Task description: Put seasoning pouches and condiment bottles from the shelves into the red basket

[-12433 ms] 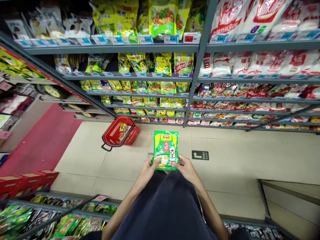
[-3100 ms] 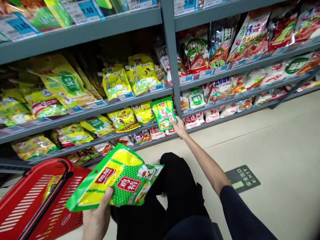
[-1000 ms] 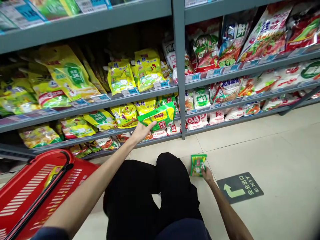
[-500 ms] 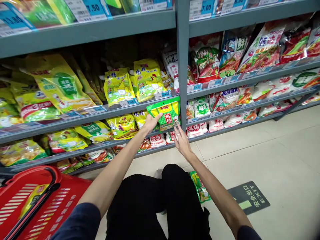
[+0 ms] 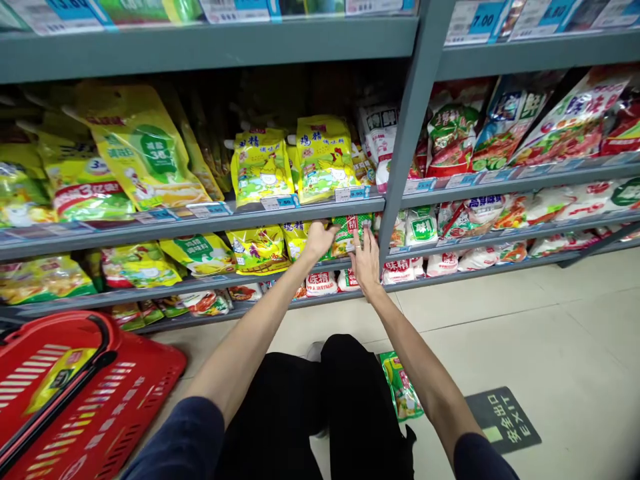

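A green-and-yellow bag of chicken seasoning (image 5: 344, 241) sits on the second-lowest shelf level, under the shelf edge, its top hidden. My left hand (image 5: 319, 241) is closed at the bag's left edge, with the fingertips partly out of sight. My right hand (image 5: 366, 261) lies against the bag's lower right front, its fingers stretched and a ring on one. Just left of my left hand is a yellow seasoning bag (image 5: 296, 241). Two larger yellow bags, one with a hen picture (image 5: 326, 160), stand on the shelf above.
A red shopping basket (image 5: 150, 373) with a yellow packet (image 5: 61, 380) in it stands at lower left. Another green bag (image 5: 401, 387) lies on the floor beside my right leg. A grey upright post (image 5: 407, 127) divides the shelves. An exit sign (image 5: 505, 417) marks the floor.
The green seasoning bag has gone from in front of the shelf edge back in under it, both hands moving with it. The view has shifted, so the shelves appear further right.
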A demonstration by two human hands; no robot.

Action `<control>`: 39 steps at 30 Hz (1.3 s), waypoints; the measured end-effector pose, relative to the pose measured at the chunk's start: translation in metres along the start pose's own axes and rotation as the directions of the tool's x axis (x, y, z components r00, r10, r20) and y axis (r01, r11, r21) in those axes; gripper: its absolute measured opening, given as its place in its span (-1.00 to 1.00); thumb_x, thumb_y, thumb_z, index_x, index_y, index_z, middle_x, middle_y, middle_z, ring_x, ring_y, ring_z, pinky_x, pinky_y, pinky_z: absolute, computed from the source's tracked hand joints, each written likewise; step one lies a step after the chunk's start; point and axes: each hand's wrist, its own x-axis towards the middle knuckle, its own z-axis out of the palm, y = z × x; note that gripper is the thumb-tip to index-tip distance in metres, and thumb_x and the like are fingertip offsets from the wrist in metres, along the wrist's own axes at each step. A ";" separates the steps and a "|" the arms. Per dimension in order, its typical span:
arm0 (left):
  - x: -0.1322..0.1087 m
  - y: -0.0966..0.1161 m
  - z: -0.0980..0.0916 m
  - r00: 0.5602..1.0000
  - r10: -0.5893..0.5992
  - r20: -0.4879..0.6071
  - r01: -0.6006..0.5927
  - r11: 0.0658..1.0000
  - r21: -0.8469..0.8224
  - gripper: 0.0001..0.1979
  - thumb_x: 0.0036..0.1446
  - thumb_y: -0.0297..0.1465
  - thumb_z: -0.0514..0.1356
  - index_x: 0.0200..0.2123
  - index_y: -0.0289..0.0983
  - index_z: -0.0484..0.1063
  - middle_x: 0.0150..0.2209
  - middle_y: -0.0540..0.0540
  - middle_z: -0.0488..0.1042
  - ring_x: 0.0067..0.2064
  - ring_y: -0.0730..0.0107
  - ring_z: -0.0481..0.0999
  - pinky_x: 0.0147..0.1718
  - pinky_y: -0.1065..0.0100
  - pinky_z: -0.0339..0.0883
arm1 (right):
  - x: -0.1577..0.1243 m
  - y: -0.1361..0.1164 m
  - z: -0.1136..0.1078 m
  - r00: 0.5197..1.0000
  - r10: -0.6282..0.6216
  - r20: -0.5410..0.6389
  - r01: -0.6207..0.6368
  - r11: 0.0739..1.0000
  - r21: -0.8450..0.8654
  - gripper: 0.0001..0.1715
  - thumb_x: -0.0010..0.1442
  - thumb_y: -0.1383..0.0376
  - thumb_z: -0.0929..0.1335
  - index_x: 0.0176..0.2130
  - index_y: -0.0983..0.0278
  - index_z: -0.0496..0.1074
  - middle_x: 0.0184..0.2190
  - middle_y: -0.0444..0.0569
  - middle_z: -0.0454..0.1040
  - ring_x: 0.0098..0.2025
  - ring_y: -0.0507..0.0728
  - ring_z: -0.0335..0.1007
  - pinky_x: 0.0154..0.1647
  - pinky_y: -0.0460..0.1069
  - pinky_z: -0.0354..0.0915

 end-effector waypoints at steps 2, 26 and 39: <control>-0.021 -0.001 0.000 0.992 0.063 -0.108 -0.038 0.975 0.221 -0.68 0.18 -0.37 0.27 -0.04 -0.43 0.44 -0.02 -0.39 0.51 0.07 0.00 0.49 0.13 0.03 0.31 | -0.001 0.003 0.002 0.999 -0.027 0.019 0.027 1.000 -0.003 -0.21 0.37 0.34 0.25 0.47 0.27 -0.08 0.50 0.23 -0.11 0.52 0.32 -0.19 0.44 0.30 0.08; -0.020 -0.014 -0.006 0.765 0.297 0.572 -0.632 0.175 0.755 -0.28 0.21 -0.31 0.30 0.34 -0.44 0.13 0.24 -0.45 0.31 0.19 -0.12 0.35 0.19 0.05 0.24 | 0.044 0.029 -0.033 0.950 -0.258 0.174 0.275 0.958 -0.079 -0.38 0.34 0.53 0.06 0.32 0.58 0.19 0.29 0.39 0.28 0.31 0.36 0.24 0.39 0.21 0.13; -0.020 -0.013 -0.003 0.800 0.250 0.545 -0.594 0.214 0.775 -0.15 0.17 -0.25 0.35 0.38 -0.48 0.07 0.27 -0.51 0.32 0.35 -0.11 0.25 0.35 0.06 0.01 | 0.049 0.028 -0.030 0.950 -0.236 0.206 0.256 0.963 -0.079 -0.37 0.33 0.53 0.06 0.31 0.43 0.22 0.28 0.32 0.32 0.35 0.34 0.19 0.38 0.28 0.15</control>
